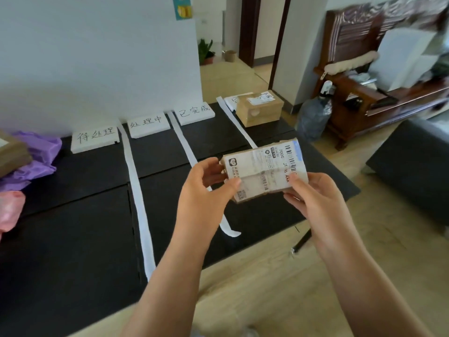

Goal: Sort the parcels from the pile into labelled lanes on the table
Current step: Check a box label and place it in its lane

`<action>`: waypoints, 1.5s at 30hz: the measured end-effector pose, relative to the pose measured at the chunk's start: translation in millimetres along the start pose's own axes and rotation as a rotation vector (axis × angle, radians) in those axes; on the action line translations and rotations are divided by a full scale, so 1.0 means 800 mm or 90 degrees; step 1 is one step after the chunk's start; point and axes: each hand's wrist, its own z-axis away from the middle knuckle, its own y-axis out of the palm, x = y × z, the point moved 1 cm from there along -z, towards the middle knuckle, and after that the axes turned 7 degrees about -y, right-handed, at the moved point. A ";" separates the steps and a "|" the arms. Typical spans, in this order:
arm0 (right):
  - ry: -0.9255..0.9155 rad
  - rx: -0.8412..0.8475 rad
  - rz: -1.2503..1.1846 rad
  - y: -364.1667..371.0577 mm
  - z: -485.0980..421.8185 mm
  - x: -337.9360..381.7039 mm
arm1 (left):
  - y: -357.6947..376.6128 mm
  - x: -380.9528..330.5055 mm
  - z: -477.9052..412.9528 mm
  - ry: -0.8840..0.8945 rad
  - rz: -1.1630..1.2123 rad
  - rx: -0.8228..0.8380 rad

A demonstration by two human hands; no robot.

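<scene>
I've got the parcel (264, 170) gripped in both hands, left hand (209, 188) on its 9 o'clock end, right hand (313, 193) on its 4 o'clock corner, held over the table (73, 215), 3 o'clock side.

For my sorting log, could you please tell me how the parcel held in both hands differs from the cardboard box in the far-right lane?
The held parcel is flat with ragged edges; the cardboard box is taller and neat. The held parcel is gripped in the air by the left hand and right hand; the cardboard box rests on the black table, untouched. Both are brown cardboard with white shipping labels.
</scene>
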 end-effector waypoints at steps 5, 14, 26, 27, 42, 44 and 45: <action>0.037 0.013 0.003 -0.011 -0.034 -0.013 | 0.027 0.003 -0.017 -0.016 -0.025 -0.003; 0.048 0.054 0.073 0.043 -0.119 -0.011 | 0.025 0.000 -0.120 -0.065 -0.018 -0.033; 0.061 0.100 0.161 0.083 -0.245 -0.036 | 0.048 0.027 -0.254 -0.169 -0.042 -0.025; 0.060 0.118 0.172 0.088 -0.261 -0.040 | 0.053 0.031 -0.267 -0.183 -0.047 -0.028; 0.029 0.344 0.286 0.211 -0.567 -0.118 | 0.104 0.067 -0.533 -0.276 -0.154 -0.133; 0.007 0.358 0.288 0.230 -0.604 -0.133 | 0.109 0.070 -0.572 -0.280 -0.152 -0.143; 0.000 0.362 0.289 0.239 -0.619 -0.139 | 0.112 0.073 -0.590 -0.283 -0.146 -0.146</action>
